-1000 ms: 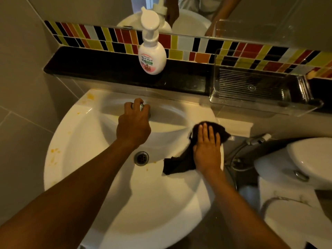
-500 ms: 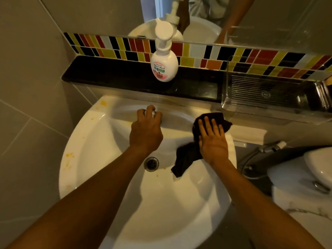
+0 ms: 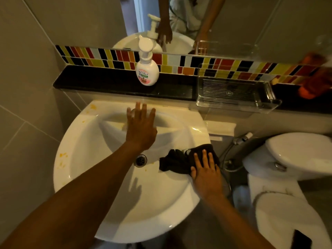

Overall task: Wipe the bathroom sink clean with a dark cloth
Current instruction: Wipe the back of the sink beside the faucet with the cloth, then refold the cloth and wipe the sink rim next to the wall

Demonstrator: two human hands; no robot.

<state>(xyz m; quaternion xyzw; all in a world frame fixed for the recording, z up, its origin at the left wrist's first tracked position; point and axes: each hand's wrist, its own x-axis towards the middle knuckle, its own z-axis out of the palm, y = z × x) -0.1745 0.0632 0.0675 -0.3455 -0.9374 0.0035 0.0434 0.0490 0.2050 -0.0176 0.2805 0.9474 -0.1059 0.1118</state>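
Observation:
The white round sink (image 3: pixel 93 178) fills the middle of the head view, with yellow-orange stains on its left rim and back left corner. Its drain (image 3: pixel 140 160) sits at the centre of the bowl. My left hand (image 3: pixel 141 126) hovers over the back of the bowl with fingers spread, covering the tap. My right hand (image 3: pixel 206 173) presses flat on the dark cloth (image 3: pixel 175 163), which lies crumpled on the sink's right rim and hangs into the bowl.
A soap pump bottle (image 3: pixel 147 72) stands on the black ledge (image 3: pixel 100 82) behind the sink, beside a clear plastic tray (image 3: pixel 233 94). A toilet tank (image 3: pixel 294 155) and a spray hose (image 3: pixel 240 140) are at the right. A tiled wall closes the left side.
My left hand has let go of the tap and opened, fingers spread. My right hand has slid the cloth back along the right rim toward me.

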